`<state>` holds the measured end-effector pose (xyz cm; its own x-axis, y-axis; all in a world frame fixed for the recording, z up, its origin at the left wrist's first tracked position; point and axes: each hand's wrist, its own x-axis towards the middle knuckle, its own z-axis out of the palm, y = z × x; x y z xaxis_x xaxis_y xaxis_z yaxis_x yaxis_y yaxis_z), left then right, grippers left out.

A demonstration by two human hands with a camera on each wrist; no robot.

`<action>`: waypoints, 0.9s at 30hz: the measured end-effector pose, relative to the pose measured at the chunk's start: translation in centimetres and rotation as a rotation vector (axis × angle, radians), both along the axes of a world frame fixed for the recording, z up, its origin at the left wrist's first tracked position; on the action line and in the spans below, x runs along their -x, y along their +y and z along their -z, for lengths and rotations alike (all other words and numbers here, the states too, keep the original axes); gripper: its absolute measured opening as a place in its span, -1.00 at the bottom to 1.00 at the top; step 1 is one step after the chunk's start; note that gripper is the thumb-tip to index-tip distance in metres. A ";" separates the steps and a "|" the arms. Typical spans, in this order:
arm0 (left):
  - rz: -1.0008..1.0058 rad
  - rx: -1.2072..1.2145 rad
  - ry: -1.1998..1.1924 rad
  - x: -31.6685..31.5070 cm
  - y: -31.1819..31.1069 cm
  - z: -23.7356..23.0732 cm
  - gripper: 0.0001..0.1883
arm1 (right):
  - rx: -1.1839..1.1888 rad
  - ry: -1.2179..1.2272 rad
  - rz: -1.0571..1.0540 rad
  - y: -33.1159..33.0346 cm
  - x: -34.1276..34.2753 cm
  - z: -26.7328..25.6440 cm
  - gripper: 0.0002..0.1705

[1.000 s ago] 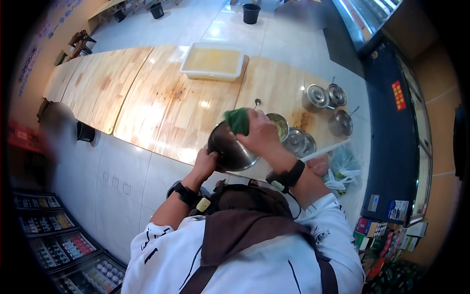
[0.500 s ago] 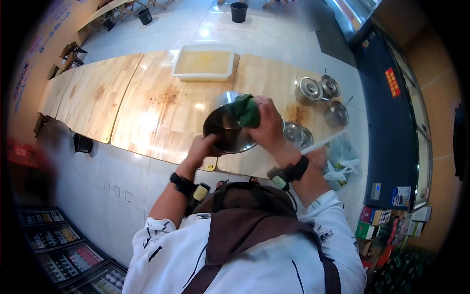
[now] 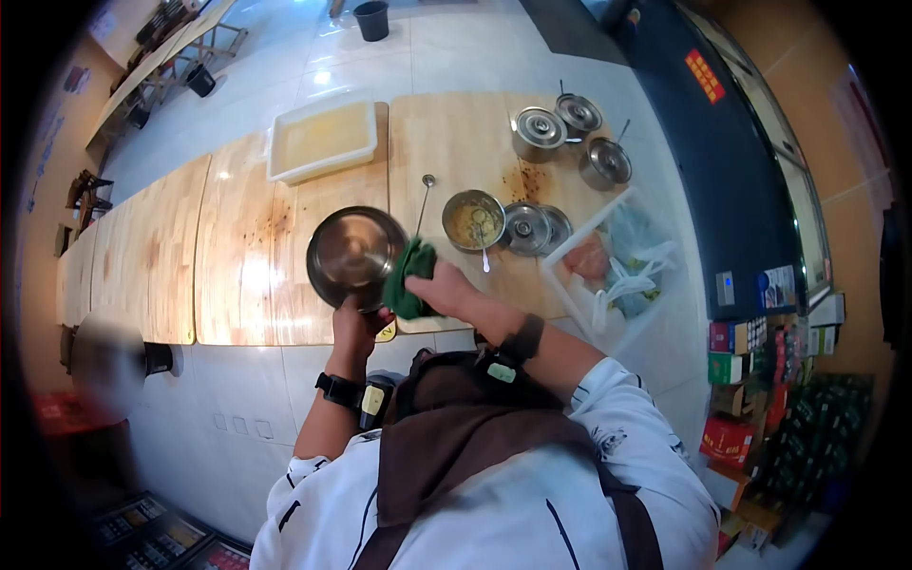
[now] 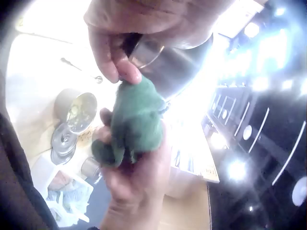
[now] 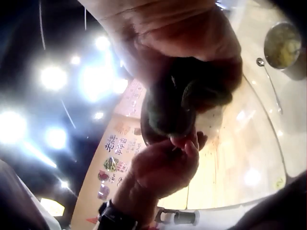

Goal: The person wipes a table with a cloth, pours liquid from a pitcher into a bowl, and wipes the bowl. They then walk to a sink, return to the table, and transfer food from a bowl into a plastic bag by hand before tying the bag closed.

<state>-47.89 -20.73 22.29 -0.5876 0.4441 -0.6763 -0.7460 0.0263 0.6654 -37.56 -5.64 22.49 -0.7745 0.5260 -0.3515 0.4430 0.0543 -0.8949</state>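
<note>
My left hand [image 3: 353, 332] grips the near rim of a shiny steel bowl [image 3: 353, 255], its mouth turned up toward the head camera. In my right hand [image 3: 445, 289] is a bunched green cloth [image 3: 410, 290], right at the bowl's right side. From the left wrist, the cloth [image 4: 136, 115] bulges out of the right hand [image 4: 144, 177], close below the left hand's fingers [image 4: 127, 72]. The right wrist view shows the cloth darkly, partly hidden by the right hand [image 5: 187, 43].
Beyond the hands lie a long-handled ladle [image 3: 424, 204], a steel pot of food [image 3: 472, 220] and steel lids [image 3: 528, 230]. Several pots [image 3: 540, 135] stand further right. A white tub [image 3: 323, 147] holds yellowish contents; a clear bin with bags [image 3: 627, 261] is at the right.
The bowl has swung left and turned its mouth upward. The right hand with the cloth has come from inside the bowl to its right side. The head view has shifted right.
</note>
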 end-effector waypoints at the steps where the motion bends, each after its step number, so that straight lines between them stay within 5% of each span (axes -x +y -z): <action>1: 0.011 0.008 -0.002 0.4 -0.2 1.2 -0.68 | 0.136 -0.108 -0.133 0.1 -0.9 -0.9 -0.48; 3: 0.020 -0.087 -0.169 1.6 -0.7 3.4 -0.71 | 0.055 -0.099 -0.332 0.2 -2.5 2.6 -0.54; 6: 0.094 -0.011 -0.238 2.2 -0.6 5.3 -0.74 | 0.266 -0.119 -0.280 1.8 -5.4 4.1 -0.59; 10: 0.288 0.021 -0.431 2.6 -1.4 10.3 -0.74 | 0.299 -0.050 0.168 7.0 -7.2 0.5 -0.57; 11: 0.354 0.055 -0.512 2.2 -1.6 11.2 -0.74 | 0.495 0.249 0.355 8.8 -7.1 2.2 -0.56; 13: 0.394 0.119 -0.502 1.4 -1.3 12.9 -0.73 | 0.681 0.483 0.552 11.8 -6.9 0.1 -0.43; 19: 0.489 0.314 -0.431 -0.6 0.9 17.2 -0.76 | 0.046 0.464 0.821 14.0 -10.7 -1.1 -0.38; 21: 0.551 0.301 -0.436 -0.4 0.9 20.5 -0.75 | 0.423 0.366 0.719 13.3 -15.0 0.7 -0.50; 23: 0.937 0.090 0.068 0.6 -0.9 28.3 -0.78 | 0.468 0.229 0.758 11.1 -19.3 2.2 -0.61; 25: 0.504 0.251 -0.503 -0.5 2.1 24.1 -0.82 | 0.418 0.014 0.863 9.3 -23.9 5.5 -0.67; 27: 0.508 0.194 -0.518 -0.5 3.1 24.1 -0.83 | 0.415 -0.042 0.932 8.0 -28.2 7.4 -0.68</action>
<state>-47.44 -17.66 -1.84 0.0725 0.4203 -0.9045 -0.8269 0.5323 0.1810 -9.39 2.31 15.06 -0.1024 0.7440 -0.6603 0.1820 -0.6386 -0.7477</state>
